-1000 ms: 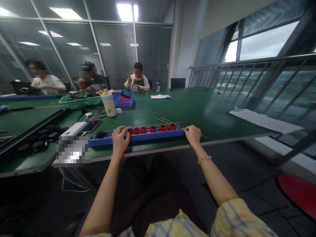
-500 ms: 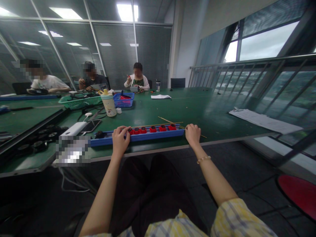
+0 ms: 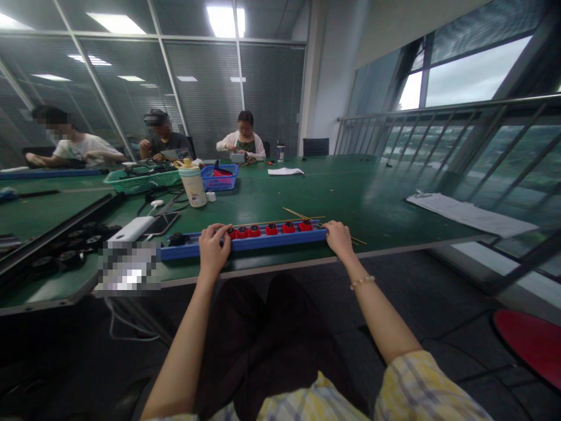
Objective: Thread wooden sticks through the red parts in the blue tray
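Note:
A long blue tray (image 3: pixel 272 241) lies along the table's front edge, holding a row of red blocks with dark tops (image 3: pixel 272 228). My left hand (image 3: pixel 213 250) is closed over the tray's left part, its fingertips by the leftmost red block and its thumb at the front wall. At the tray's right end, my right hand (image 3: pixel 338 237) has its fingers curled together, touching the end beside a small dark piece (image 3: pixel 322 225). Whatever those fingers hold is hidden. Thin yellowish sticks (image 3: pixel 298 214) lie behind the tray, and their ends show beyond my right hand.
Left of the tray are a white power strip (image 3: pixel 131 229), a phone (image 3: pixel 163 224) and dark round parts (image 3: pixel 70 257). Further back stand a cup (image 3: pixel 193 187), a blue basket (image 3: pixel 221 180) and a green basket (image 3: pixel 142 181). Papers (image 3: pixel 468 214) lie right. Three people sit opposite.
My right hand has shifted slightly left, onto the tray's right end. The sticks have moved a little. My left hand has stayed in place. Across the table, a person's raised hand has come down.

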{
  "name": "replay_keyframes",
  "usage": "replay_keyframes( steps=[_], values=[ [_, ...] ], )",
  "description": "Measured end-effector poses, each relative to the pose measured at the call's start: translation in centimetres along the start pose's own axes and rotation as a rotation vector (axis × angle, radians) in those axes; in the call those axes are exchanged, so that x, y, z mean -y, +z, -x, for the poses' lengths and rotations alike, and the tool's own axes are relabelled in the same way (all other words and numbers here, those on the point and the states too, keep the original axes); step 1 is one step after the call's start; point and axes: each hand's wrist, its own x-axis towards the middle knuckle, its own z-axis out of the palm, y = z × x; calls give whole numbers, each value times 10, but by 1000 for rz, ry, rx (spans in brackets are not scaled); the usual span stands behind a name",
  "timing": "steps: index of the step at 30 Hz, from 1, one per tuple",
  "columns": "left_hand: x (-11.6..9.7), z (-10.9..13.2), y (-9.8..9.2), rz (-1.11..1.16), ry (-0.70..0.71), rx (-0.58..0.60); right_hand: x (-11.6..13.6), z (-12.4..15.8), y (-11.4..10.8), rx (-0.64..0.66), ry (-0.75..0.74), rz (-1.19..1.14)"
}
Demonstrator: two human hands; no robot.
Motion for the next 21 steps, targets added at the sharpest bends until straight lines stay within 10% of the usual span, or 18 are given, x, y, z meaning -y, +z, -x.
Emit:
replay_keyframes(
  steps=[21],
  values=[
    [1, 1, 1, -1, 1, -2, 3, 12, 3, -166, 397, -18]
  ],
)
